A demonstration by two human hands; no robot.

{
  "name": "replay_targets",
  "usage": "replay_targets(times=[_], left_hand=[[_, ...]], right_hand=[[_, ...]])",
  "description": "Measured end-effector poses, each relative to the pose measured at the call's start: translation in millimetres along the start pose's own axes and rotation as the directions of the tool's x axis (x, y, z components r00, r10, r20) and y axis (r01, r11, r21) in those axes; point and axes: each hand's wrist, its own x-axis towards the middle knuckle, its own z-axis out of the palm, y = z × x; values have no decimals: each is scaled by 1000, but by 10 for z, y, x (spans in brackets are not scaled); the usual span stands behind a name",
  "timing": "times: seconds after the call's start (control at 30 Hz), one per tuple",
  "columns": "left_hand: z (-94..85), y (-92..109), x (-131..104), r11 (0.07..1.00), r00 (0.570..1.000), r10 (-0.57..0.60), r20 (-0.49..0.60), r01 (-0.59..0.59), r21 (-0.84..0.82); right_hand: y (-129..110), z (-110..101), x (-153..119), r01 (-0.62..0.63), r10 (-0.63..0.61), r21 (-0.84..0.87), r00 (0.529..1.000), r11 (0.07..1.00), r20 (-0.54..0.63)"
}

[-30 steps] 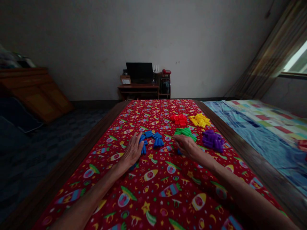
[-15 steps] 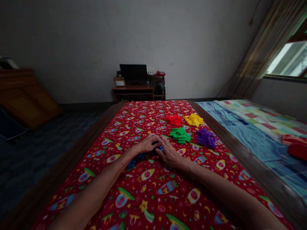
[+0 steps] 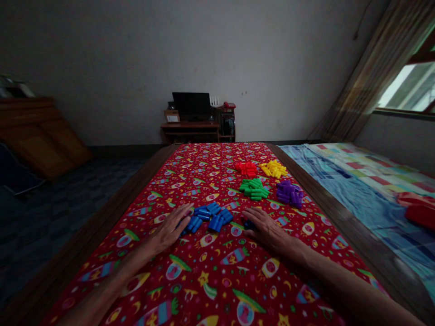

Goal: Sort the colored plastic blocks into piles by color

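A loose heap of small blue plastic cylinders lies spread on the red patterned cloth. At the heap's left edge rests my left hand, palm down and open, its fingers stretched and touching the nearest cylinders. My right hand is right of the heap, apart from it. Its fingers and thumb curve round a dark blue cylinder, which is mostly hidden beneath the hand.
Beyond my right hand are separate piles of green cylinders, purple cylinders, red cylinders and yellow cylinders. A bed adjoins the table's wooden right edge. A desk with a monitor stands at the far wall.
My hands were together over the blue cylinders and have moved apart, left hand leftward, right hand rightward. The blue heap between them is now uncovered.
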Motion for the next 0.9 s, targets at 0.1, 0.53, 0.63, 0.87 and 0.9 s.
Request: replay_targets(times=[0.1,0.53,0.63,0.87,0.9], left_hand=[[106,29,-53,1000,1000,-2,-12,2,7],[204,457,440,945,990,-127,-59,102,-310],[179,441,404,946,990,-126,-63,101,-307],[214,402,375,955,995,-74,-67,52,-291],[223,400,374,956,995,-65,-73,41,-290]], right_hand=[[142,-50,-202,-50,50,2,996,999,-76],[301,-406,-499,-270,285,153,955,951,-81],[336,-463,-585,-229,229,36,973,973,-5],[380,-522,-610,-257,260,-270,965,928,-25],[370,-501,-584,-274,273,-306,961,912,-46]])
